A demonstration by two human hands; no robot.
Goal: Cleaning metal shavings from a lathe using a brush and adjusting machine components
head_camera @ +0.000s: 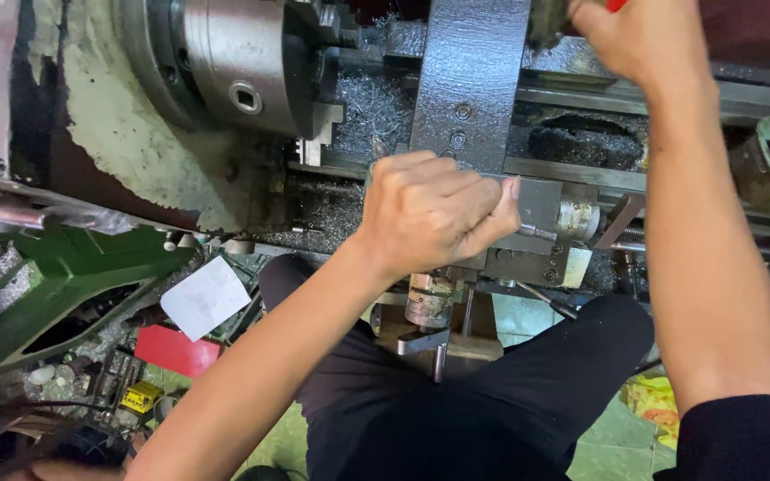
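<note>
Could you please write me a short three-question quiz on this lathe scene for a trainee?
1. True or false: the left hand is open and flat on the bench.
2. Multiple choice: the lathe chuck lies (A) upper left of the left hand, (B) below it, (C) right of the right hand.
3. What colour is the flat sheet lying low at the left beside the red piece?

Key
1. False: its fingers are closed around a small metal handle on the carriage.
2. A.
3. White.

Chuck (238,67) left of carriage (470,80), handwheel (430,298) below it, metal chips (372,102) between them.
</note>
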